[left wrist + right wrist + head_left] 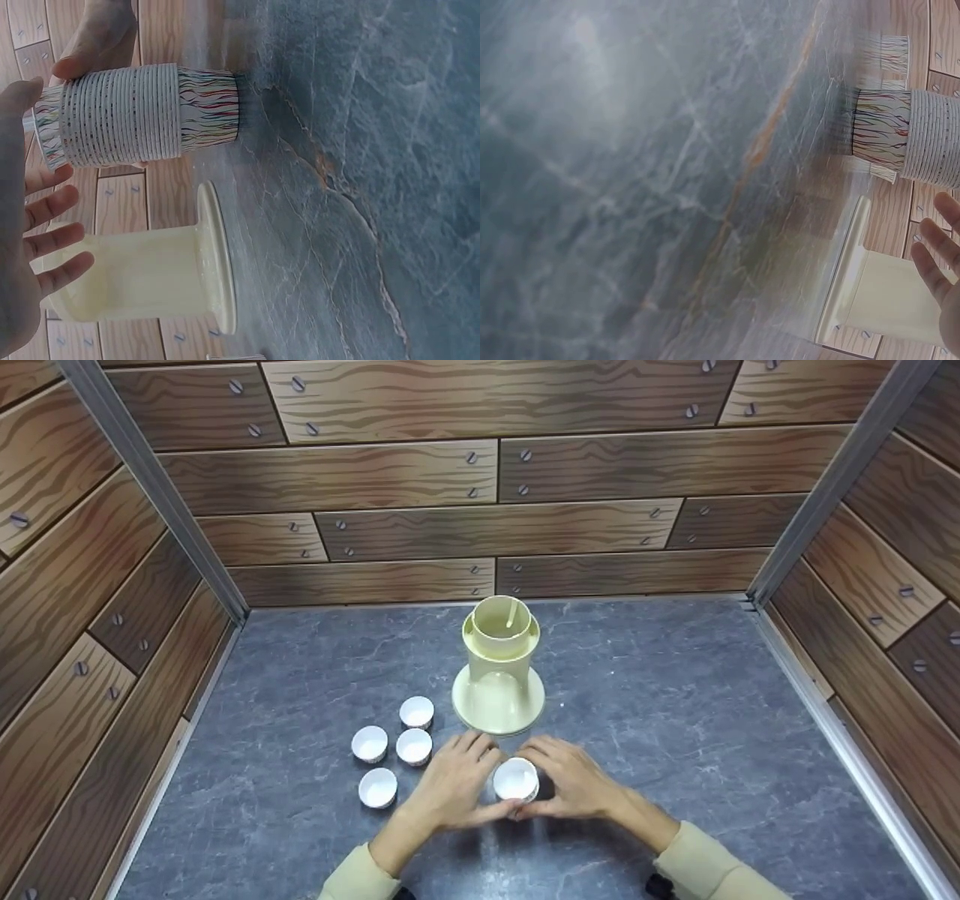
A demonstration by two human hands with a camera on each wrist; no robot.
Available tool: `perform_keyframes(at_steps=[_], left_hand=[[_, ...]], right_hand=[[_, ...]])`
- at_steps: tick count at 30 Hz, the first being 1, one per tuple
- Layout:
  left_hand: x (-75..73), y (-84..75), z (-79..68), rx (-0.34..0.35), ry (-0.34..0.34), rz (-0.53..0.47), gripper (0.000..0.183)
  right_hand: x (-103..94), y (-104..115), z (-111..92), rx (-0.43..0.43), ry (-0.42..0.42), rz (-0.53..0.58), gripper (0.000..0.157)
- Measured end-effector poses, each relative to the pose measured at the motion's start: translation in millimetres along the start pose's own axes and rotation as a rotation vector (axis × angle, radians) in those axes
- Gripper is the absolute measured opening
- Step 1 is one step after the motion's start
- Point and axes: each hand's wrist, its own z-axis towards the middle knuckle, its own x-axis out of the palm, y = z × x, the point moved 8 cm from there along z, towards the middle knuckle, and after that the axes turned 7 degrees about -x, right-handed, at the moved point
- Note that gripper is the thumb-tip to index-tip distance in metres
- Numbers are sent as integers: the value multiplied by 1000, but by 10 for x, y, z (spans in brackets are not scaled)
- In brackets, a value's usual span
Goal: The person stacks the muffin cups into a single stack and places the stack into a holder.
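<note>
A tall stack of patterned paper cups [124, 116] stands upright on the table, its white top opening [516, 778] visible from above between both hands. Partly raised above the rims below it is the top cup [48, 124]; my left hand [459, 781] pinches it between thumb and index, the other fingers spread. My right hand [574, 781] grips the upper stack from the other side, thumb near the left thumb. Only the right hand's fingers [934, 259] show in the right wrist view. Behind the hands stands a pale yellow tube-shaped stand [499, 697] with a wide round base.
Several single paper cups [414, 746] stand upright, mouths up, left of my left hand. The grey marbled table [675, 682] is bounded by wood-patterned walls [420, 472] at the back and both sides, with metal rails [832, 735] along the edges.
</note>
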Motion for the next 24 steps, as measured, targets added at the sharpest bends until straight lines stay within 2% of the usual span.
perform_keyframes(at_steps=[7,24], left_hand=[[7,-2,-2,19,-36,8,60],[53,-4,-57,28,-47,-24,59]], right_hand=[[4,-7,-4,-3,3,-11,73],[7,-1,-9,-18,3,-13,70]])
